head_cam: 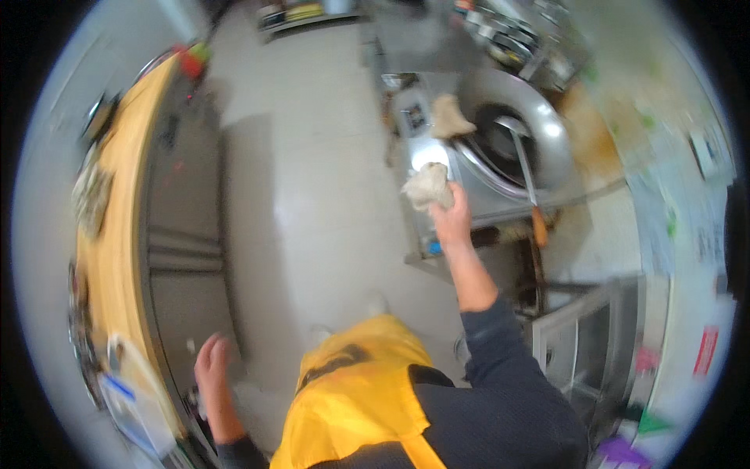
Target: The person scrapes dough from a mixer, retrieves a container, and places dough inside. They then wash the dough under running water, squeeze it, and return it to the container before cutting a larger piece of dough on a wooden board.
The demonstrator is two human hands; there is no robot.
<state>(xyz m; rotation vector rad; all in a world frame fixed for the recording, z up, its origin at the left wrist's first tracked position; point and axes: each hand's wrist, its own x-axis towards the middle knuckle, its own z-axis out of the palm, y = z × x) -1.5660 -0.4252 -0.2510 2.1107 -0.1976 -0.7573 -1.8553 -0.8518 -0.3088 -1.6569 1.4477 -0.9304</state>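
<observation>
A crumpled beige cloth [429, 186] is in my right hand [454, 220], over the front left part of a metal stove top [486, 208]. Just beyond it, a second tan cloth [450, 117] lies against the near left rim of a large metal wok [548, 135]. Across the wok's rim leans a ladle [525, 164], its wooden handle [539, 227] sticking out towards me. My left hand [212, 357] hangs low beside the cabinet on the left, blurred, with nothing visible in it.
A wood-topped counter [120, 217] over a grey cabinet runs along my left, bearing a cloth [92, 196] and a round board [143, 381]. Containers and utensils [515, 44] crowd the stove's far side. To my right stands a metal-framed cabinet [592, 340]. Tiled floor [316, 176] lies between.
</observation>
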